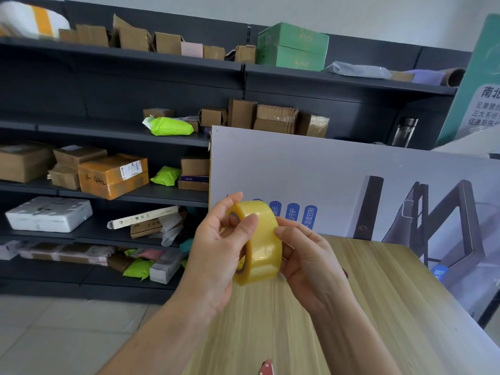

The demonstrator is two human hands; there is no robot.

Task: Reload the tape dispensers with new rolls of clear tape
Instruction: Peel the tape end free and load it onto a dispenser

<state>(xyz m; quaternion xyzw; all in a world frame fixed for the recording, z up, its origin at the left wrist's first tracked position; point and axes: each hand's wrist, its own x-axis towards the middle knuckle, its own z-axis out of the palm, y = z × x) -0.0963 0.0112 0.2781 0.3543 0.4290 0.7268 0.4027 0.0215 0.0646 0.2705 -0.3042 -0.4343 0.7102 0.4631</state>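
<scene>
A thick roll of yellowish clear tape (263, 244) is held up in the air above the wooden table (378, 307). My left hand (216, 250) grips the roll from the left, thumb on its outer face and fingers around its side by the core. My right hand (308, 261) holds it from the right, with a fingertip pressed on the tape's outer surface. A red part of a tape dispenser (266, 368) shows at the bottom edge of the view, mostly cut off.
A large white printed board (338, 180) stands upright along the table's far edge. Dark shelving (108, 136) full of cardboard boxes and parcels runs along the wall at left and behind. Grey tiled floor (54, 334) lies at lower left.
</scene>
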